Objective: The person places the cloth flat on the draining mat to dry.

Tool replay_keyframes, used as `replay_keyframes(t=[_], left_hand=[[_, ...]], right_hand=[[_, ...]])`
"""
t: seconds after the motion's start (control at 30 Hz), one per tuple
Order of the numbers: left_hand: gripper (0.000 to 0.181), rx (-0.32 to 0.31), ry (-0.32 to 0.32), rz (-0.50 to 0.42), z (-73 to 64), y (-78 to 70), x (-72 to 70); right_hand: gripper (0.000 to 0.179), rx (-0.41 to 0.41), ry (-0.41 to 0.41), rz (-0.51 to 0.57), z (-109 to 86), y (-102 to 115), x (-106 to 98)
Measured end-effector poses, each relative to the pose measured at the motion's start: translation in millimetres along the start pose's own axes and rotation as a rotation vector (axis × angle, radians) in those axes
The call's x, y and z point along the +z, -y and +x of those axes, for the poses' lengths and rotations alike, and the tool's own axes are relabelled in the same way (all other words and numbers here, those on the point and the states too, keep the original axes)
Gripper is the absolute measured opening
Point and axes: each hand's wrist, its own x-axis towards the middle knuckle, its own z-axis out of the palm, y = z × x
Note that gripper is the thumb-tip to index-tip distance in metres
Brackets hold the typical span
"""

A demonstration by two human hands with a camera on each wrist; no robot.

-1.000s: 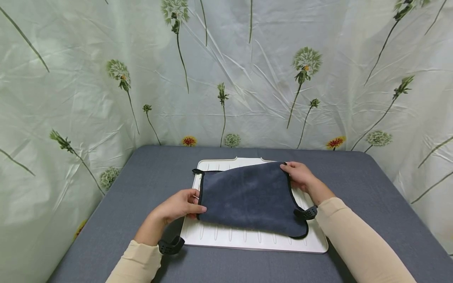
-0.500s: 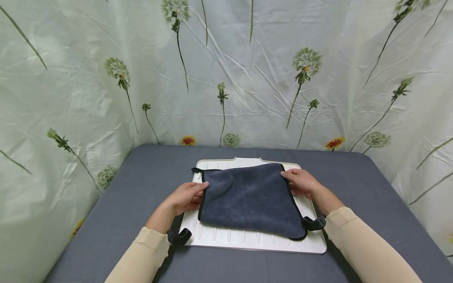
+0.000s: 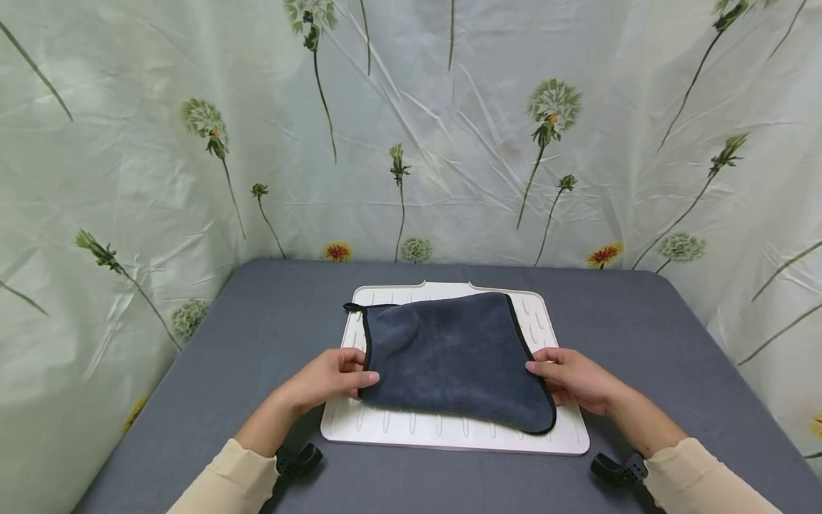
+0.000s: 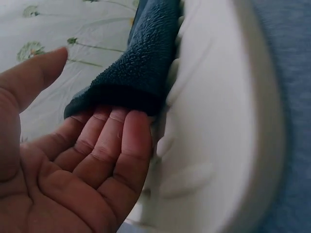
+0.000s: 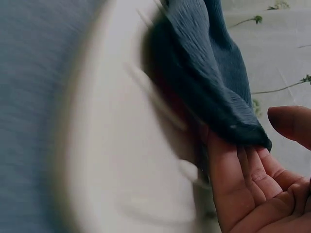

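A dark blue-grey towel (image 3: 449,357) with black edging lies folded over a white ribbed tray (image 3: 398,427). Its small black loop (image 3: 353,307) sticks out past the tray's far left corner. My left hand (image 3: 330,377) is at the towel's left edge. In the left wrist view its fingertips (image 4: 136,128) are tucked beneath the edging, while the thumb stands apart from the cloth. At the right edge, my right hand (image 3: 581,382) has its fingers (image 5: 226,165) under the cloth, thumb also apart. The hidden fingertips lie between towel and tray.
Grey fabric covers the table (image 3: 449,489) beneath the tray. A pale curtain (image 3: 462,143) printed with dandelions hangs behind and along both sides. Black wrist cameras, such as the one on the left wrist (image 3: 298,460), hang below the wrists.
My right hand slides down the towel's right edge from the upper corner toward the near end. My left hand goes up the left edge, then back down. The towel stays nearly in place.
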Motion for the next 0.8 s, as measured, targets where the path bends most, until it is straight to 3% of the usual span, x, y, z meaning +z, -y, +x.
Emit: replay_keyframes(t=[0.1, 0.17, 0.27, 0.33, 0.4, 0.63, 0.8], left_hand=[[0.052, 0.045, 0.0, 0.058, -7.8, -1.3, 3.2], [0.054, 0.074, -0.02, 0.156, -11.9, -3.1, 6.4], [0.054, 0.114, -0.064, 0.321, -15.6, -6.1, 10.8], [0.05, 0.136, -0.088, 0.366, -16.0, -7.6, 12.8], [0.047, 0.151, -0.105, 0.338, -14.9, -8.0, 13.3], [0.05, 0.197, -0.137, 0.09, -12.5, -5.3, 10.3], [0.055, 0.155, -0.112, -0.001, -17.0, -4.0, 7.3]], right_hand=[[0.032, -0.014, 0.032, 0.038, -10.7, -10, 2], [0.034, -0.026, 0.029, 0.048, -14.8, -16, 5], [0.04, -0.034, -0.006, 0.035, -18.2, -19, 9], [0.044, -0.031, -0.034, 0.021, -19.4, -19, 11], [0.046, -0.025, -0.056, 0.008, -20.7, -19, 12], [0.036, -0.064, -0.05, 0.05, -27.6, -19, 9], [0.034, -0.092, -0.015, 0.069, -33.2, -21, 6]])
